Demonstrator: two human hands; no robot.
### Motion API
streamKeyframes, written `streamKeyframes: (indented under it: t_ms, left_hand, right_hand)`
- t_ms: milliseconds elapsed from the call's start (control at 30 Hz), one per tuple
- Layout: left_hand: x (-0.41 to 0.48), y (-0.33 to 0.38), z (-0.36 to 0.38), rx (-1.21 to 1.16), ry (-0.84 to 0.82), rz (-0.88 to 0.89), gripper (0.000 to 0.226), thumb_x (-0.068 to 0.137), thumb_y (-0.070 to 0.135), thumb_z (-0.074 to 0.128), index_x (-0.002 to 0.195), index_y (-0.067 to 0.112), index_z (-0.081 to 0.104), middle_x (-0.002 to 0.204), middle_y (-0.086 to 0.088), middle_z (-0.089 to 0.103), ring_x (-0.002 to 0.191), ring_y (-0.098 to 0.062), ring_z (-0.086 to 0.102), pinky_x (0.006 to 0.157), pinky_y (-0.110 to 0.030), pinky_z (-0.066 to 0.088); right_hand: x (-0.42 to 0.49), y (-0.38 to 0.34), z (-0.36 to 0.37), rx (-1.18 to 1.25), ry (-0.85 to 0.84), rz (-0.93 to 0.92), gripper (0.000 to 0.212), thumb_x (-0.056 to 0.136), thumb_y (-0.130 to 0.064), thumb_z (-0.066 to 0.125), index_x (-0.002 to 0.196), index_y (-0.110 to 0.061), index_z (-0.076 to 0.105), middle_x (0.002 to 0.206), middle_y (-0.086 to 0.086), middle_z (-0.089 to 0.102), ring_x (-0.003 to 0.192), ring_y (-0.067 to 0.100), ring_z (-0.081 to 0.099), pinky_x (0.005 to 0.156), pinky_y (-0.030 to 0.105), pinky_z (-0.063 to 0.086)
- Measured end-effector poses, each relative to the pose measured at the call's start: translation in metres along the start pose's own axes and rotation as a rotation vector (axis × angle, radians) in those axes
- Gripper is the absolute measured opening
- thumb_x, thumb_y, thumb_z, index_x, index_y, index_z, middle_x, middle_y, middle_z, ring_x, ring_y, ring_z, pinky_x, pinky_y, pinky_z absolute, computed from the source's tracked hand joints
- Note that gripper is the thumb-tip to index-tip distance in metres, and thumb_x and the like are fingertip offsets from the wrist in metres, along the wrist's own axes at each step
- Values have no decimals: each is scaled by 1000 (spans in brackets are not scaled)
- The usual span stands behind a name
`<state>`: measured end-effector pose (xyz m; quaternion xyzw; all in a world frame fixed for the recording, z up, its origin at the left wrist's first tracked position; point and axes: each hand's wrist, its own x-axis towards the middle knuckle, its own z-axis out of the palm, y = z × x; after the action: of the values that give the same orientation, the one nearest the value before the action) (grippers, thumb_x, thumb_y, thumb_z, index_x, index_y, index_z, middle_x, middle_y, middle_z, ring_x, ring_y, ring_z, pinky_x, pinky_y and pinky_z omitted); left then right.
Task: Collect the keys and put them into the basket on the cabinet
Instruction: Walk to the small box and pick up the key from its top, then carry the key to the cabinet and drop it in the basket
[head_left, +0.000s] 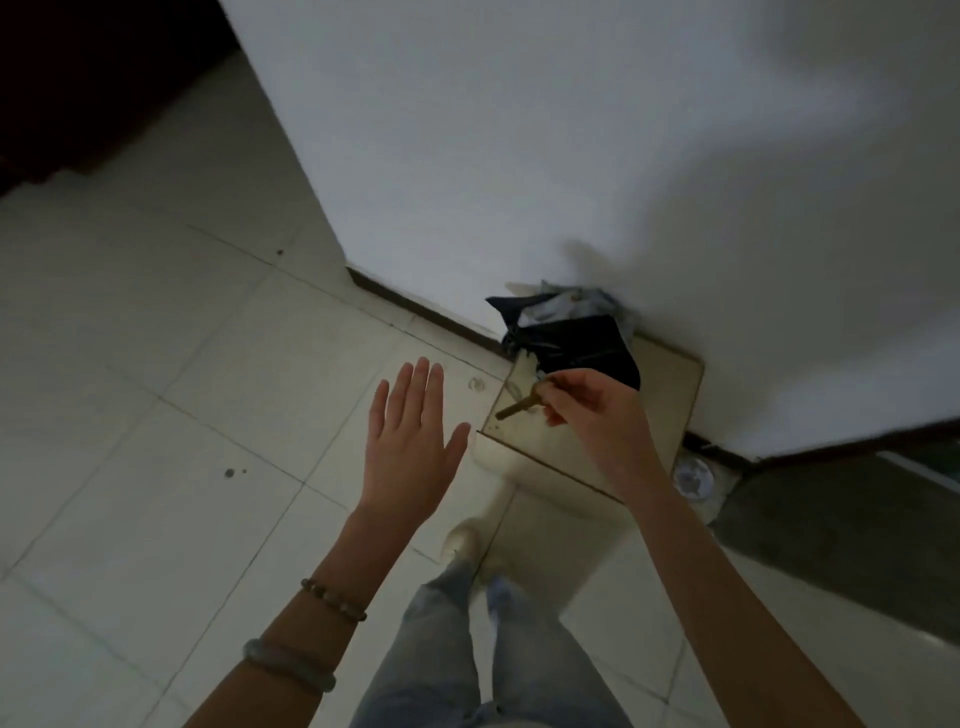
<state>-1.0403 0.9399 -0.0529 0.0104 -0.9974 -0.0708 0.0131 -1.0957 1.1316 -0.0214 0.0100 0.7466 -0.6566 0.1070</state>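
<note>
My right hand (592, 415) pinches a brass-coloured key (514, 409) just above the top of a low pale cabinet (670, 384) that stands against the white wall. The key's blade points left and down. A faint key ring (511, 388) shows on the cabinet top by the key. My left hand (413, 441) hovers flat over the floor to the left of the cabinet, fingers apart and holding nothing. A dark folded cloth or bag (576, 343) lies at the back of the cabinet top. No basket can be made out.
Pale floor tiles (156, 415) spread to the left. A dark skirting runs along the wall. A grey mat (841, 540) lies at the right, with a small round object (693, 475) beside the cabinet. My jeans and a light shoe (462, 540) are below.
</note>
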Motion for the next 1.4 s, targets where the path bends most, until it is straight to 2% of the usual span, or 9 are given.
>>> streamKeyframes:
  t_ms: [133,233,300,400,567,733,900,1067,1400]
  left_hand:
    - [-25,-7,-19,8,69,-137,66,93,46,34,142,3,23,149,-19,29,139,-31,20,113,-47,8]
    - [-50,-13,-23,17,85,-245,66,93,47,31,142,3,22,149,-19,29,139,-32,21,113,-48,11]
    - [-69,-17,-23,27,88,-306,65,96,47,30,142,3,21,149,-18,28,139,-31,21,113,-48,11]
    - [-93,-25,-23,36,91,-404,65,96,48,28,143,4,18,150,-18,27,140,-30,18,113,-48,10]
    - [-124,-42,-26,27,114,-554,66,95,49,25,142,3,21,150,-18,28,139,-30,20,114,-47,10]
    - [-134,-71,-32,-9,160,-684,69,92,51,17,142,3,22,149,-18,28,139,-31,21,114,-46,12]
    - [-112,-125,-40,-24,228,-733,66,95,48,27,142,2,21,150,-19,27,139,-32,20,115,-47,12]
    - [-68,-199,-54,-51,253,-734,64,93,40,41,142,2,24,150,-19,28,139,-32,21,114,-47,13]
    - [33,-370,-101,-19,290,-595,63,92,39,42,140,1,27,147,-19,32,137,-32,26,114,-47,16]
  right_hand:
    - [0,-22,21,-7,-146,-58,16,80,-11,67,68,-21,70,56,-3,66,55,10,60,57,20,52]
    - [0,-30,35,60,-257,-46,6,79,-7,68,82,-12,69,64,-1,71,60,12,65,58,18,53]
    - [-2,-32,45,97,-321,-8,11,77,-10,70,88,-12,66,71,2,74,66,18,68,64,25,57]
    - [-5,-38,65,64,-417,-6,15,75,-15,73,87,-12,64,74,9,73,68,25,69,64,30,57]
    - [-11,-47,101,25,-545,-26,11,75,-14,73,84,-17,66,76,10,73,69,24,69,66,33,59]
    - [-6,-60,141,-18,-629,-49,16,77,-12,71,91,-8,64,80,15,72,71,25,69,68,33,60]
    - [18,-74,193,-24,-642,-63,17,78,-9,70,93,-4,64,81,18,71,68,23,68,66,29,59]
    - [63,-92,258,-27,-602,-68,17,78,-7,69,94,-3,64,85,22,69,68,25,67,68,31,60]
    - [160,-149,412,-55,-506,-96,16,78,-10,70,92,-5,65,85,20,68,68,25,67,70,33,60]
